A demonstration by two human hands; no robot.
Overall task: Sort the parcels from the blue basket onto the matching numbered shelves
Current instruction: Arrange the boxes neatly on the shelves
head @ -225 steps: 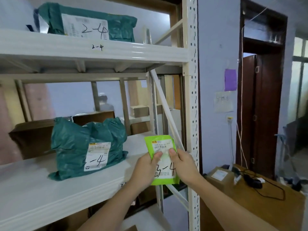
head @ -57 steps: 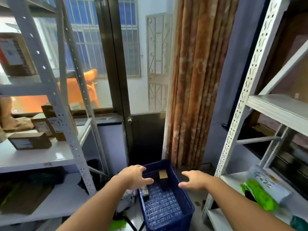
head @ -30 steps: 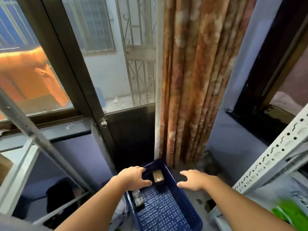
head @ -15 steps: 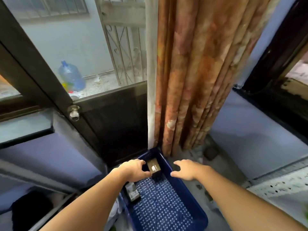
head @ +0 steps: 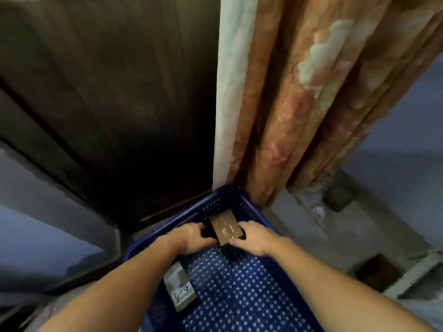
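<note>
At the far end of the blue basket [head: 268, 226] we see the left hand [head: 189, 239] and the right hand [head: 255, 238] flanking a small brown parcel [head: 226, 227], fingers curled against its two sides. Whether it has left the perforated floor, we cannot tell. Under the left forearm, a second parcel [head: 181, 289] marked "3-4" leans along the basket's left wall. A patterned curtain [head: 299, 104] hangs behind.

Your one head camera looks steeply down, close over the blue basket [head: 263, 214] by the curtain [head: 299, 104].
</note>
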